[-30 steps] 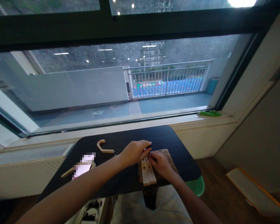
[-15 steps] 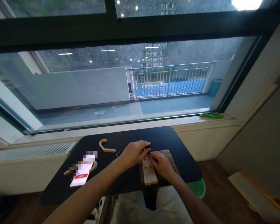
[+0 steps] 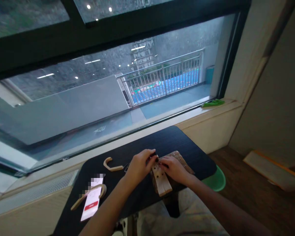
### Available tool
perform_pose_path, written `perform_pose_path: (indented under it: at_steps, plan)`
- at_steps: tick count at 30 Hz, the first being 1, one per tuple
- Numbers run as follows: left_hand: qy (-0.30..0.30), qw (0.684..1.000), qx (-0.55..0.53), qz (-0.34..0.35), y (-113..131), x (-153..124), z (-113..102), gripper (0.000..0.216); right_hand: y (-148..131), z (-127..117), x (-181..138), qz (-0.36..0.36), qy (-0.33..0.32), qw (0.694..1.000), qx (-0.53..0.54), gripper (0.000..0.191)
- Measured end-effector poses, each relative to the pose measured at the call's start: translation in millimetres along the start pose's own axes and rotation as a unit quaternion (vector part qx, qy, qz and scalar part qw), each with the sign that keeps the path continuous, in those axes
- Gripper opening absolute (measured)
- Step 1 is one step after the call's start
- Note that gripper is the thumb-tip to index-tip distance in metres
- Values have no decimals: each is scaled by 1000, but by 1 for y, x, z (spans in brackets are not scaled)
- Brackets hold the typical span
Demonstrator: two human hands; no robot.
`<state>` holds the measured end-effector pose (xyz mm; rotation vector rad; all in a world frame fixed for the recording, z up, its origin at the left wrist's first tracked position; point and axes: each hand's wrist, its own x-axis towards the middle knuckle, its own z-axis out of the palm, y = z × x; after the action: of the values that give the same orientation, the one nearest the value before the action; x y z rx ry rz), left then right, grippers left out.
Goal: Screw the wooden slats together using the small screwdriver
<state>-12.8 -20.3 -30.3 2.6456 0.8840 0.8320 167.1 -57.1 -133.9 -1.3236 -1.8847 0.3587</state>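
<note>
Fingers of my left hand (image 3: 139, 165) and right hand (image 3: 174, 169) pinch one dark part (image 3: 154, 158) on one wooden block (image 3: 162, 183) lying lengthwise toward the window (image 3: 137, 82), beside two curved pieces (image 3: 111, 167).

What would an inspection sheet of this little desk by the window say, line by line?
Surface: black tabletop, rounded corners.
Job's things: pale wooden block with holes on a brown wooden board; small dark part at its far end.
Clutter: curved pale wooden piece; white card with red label crossing a second curved wooden piece.
Hands: left hand pinches the small dark part; right hand rests on the block.
Cables: nothing seen.
Surroundings: large window, green object on the sill, green seat, radiator grille.
</note>
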Motion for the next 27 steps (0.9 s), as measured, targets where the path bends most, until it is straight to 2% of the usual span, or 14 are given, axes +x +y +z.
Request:
perform_pose_path:
  at_steps: [8, 15, 21, 27]
  plan:
    - [-17, 1000, -3, -7, 2, 1, 3, 22, 6, 1, -2, -1, 14, 999, 51, 19]
    - [-1, 1000, 16, -11, 3, 4, 4, 24, 11, 0, -2, 2, -11, 999, 30, 21]
    - [-20, 998, 48, 19, 7, 14, 0, 23, 7, -3, -3, 5, -5, 1000, 21, 19]
    - [-2, 1000, 19, 7, 6, 15, 2, 18, 5, -6, -1, 12, -21, 999, 36, 19]
